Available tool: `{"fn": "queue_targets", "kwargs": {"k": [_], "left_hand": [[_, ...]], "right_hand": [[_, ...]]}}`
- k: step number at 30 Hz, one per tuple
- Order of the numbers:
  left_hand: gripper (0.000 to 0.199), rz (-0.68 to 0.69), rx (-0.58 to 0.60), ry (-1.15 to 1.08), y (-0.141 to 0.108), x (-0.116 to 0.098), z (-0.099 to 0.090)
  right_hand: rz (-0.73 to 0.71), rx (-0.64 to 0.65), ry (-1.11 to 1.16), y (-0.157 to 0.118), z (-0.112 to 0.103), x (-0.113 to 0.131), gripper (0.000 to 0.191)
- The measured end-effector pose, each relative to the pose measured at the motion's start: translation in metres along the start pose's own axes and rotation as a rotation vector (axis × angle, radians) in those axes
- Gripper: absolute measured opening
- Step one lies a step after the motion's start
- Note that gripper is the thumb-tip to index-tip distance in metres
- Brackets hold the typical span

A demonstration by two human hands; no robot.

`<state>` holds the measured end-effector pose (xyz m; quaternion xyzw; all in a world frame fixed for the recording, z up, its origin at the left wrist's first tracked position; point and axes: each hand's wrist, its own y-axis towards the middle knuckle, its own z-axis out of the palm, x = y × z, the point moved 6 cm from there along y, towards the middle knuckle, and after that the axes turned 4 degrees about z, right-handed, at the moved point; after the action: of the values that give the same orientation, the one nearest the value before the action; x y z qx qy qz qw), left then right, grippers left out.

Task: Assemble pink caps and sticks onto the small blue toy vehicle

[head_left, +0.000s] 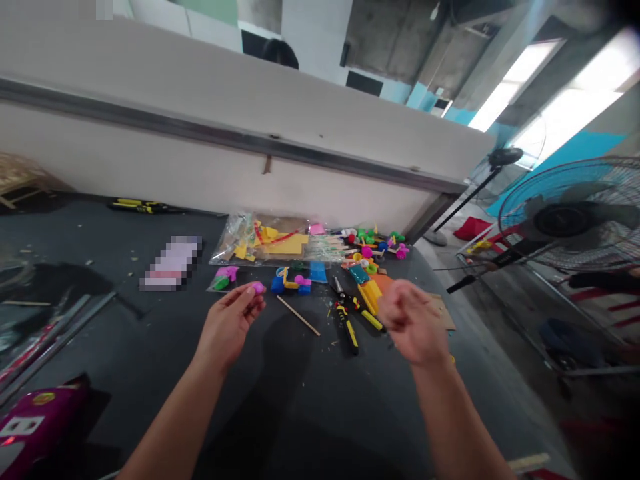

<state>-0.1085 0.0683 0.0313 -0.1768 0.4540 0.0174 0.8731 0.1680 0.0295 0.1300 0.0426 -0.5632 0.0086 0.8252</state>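
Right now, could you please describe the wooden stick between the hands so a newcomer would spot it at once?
On the dark table, look between the left hand and the black-and-yellow pliers. A thin wooden stick lies slanting there, apart from both. Plain, pale and straight, it stands out from the colourful plastic parts just beyond it.

Tabletop (320,407): dark, smooth, mainly matt. Far centre, bag (227,245): clear plastic, glossy and crinkled. Centre, stick (299,315): pale, plain wood; pliers (347,325) to its right: metal heads, plastic-looking grips. Pink piece (258,288): smooth plastic. Near left, purple casing (53,413): glossy, apparently plastic.
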Motion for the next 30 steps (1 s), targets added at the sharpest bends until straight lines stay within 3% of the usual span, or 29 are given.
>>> {"fn": "queue_targets", "kwargs": {"k": [4,6,8,12,16,19,23,30], "left_hand": [[0.025,0.073,-0.046,0.036,0.017,-0.01,-0.012],[0.026,0.102,-0.044,0.069,0.023,-0.011,-0.011],[0.028,0.117,-0.02,0.118,0.029,-0.007,-0.005],[0.034,0.145,0.04,0.292,0.041,0.006,0.007],[0.038,0.155,0.099,0.406,0.053,0.02,0.01],[0.038,0.206,0.12,0.477,0.061,0.025,0.007],[0.036,0.263,0.126,0.562,0.07,0.028,0.004],[0.027,0.317,0.13,0.625,0.072,0.03,0.002]], "right_hand": [[-0.33,-0.218,0.344,0.006,-0.057,0.058,0.007],[-0.356,-0.282,0.452,0.018,-0.075,0.06,0.014],[-0.302,-0.374,0.425,0.034,-0.079,0.041,0.019],[-0.171,-0.483,-0.109,0.065,-0.049,-0.023,0.025],[-0.239,-0.16,-0.857,0.087,0.006,-0.072,0.037],[-0.349,0.013,-1.225,0.094,0.034,-0.091,0.043],[-0.369,0.154,-1.42,0.103,0.057,-0.11,0.04],[-0.389,0.151,-1.524,0.114,0.066,-0.132,0.032]]}}
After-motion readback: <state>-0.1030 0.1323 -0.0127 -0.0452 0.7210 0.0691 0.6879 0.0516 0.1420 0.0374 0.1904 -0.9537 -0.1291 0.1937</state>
